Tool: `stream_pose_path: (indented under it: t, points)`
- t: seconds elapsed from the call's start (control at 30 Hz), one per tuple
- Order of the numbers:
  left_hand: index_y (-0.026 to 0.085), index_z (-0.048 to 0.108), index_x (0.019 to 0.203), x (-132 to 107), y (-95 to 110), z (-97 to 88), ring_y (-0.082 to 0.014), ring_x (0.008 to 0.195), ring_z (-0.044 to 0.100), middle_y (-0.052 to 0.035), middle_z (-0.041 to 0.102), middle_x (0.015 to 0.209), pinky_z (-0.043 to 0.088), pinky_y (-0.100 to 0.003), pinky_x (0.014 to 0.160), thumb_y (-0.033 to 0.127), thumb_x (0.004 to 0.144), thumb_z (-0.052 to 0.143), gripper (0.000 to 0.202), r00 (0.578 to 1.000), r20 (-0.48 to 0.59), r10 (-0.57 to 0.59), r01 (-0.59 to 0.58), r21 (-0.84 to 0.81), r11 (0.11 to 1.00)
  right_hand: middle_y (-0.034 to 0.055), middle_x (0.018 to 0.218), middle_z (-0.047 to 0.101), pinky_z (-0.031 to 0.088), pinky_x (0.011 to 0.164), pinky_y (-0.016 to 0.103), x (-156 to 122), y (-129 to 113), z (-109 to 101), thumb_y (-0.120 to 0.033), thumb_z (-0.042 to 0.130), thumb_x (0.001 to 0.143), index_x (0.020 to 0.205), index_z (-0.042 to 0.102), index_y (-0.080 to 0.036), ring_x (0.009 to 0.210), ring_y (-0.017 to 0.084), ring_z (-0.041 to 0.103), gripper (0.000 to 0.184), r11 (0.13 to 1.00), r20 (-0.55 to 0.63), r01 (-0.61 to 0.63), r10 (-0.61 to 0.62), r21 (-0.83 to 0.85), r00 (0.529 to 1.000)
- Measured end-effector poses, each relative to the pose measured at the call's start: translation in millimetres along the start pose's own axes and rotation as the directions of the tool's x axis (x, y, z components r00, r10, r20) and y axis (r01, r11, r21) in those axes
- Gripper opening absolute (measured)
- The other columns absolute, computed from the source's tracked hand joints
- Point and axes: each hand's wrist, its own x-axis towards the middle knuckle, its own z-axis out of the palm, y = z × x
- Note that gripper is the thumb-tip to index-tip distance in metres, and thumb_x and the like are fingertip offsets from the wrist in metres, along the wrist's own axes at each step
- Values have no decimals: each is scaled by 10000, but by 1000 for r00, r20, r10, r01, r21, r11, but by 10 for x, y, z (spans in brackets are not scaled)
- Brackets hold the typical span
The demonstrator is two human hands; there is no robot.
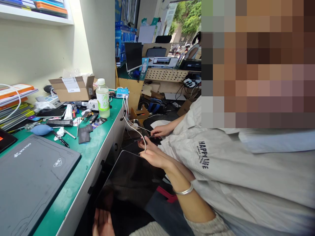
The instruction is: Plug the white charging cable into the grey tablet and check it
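Observation:
A large tablet [133, 177] with a dark, glossy screen lies tilted below the desk edge, over my lap. At its far edge, my right hand [155, 159], with a silver bangle on the wrist, closes its fingers round the end of a white charging cable [134, 127]. The plug itself is hidden by the fingers. My left hand [103, 223] is at the tablet's near edge, palm up with fingers stretched out; its lower part is cut off by the frame. The cable runs back to a blue-and-white charging hub [122, 92] on the desk corner.
Beside me a co-worker's hands [161, 130] hold a phone with a cable. On the green desk [71, 193] are a closed grey laptop [36, 183], a drink bottle [102, 100], a blue air blower [41, 129], a cardboard box [72, 90] and small tools. Boxes and cables clutter the floor.

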Motion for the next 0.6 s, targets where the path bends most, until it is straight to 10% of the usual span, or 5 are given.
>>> stream_pose_path:
  t: [0.4, 0.6]
  points:
    - [206, 706, 810, 35, -32, -78, -255, 1262, 416, -78, 673, 983, 212, -432, 1138, 382, 701, 582, 241, 998, 41, 50, -52, 53, 997, -2, 751, 622, 211, 1127, 365, 40, 86, 18, -231, 390, 839, 635, 543, -201, 952, 176, 519, 256, 998, 49, 48, -46, -40, 998]
    - [201, 711, 793, -25, -15, -22, -266, 1244, 432, -75, 676, 958, 187, -444, 1142, 367, 703, 572, 234, 999, 32, 35, -36, 33, 999, 52, 1056, 613, 422, 958, 429, 87, 196, 8, -335, 520, 898, 941, 611, -147, 1022, 191, 554, 213, 997, 45, 54, -52, -59, 998]
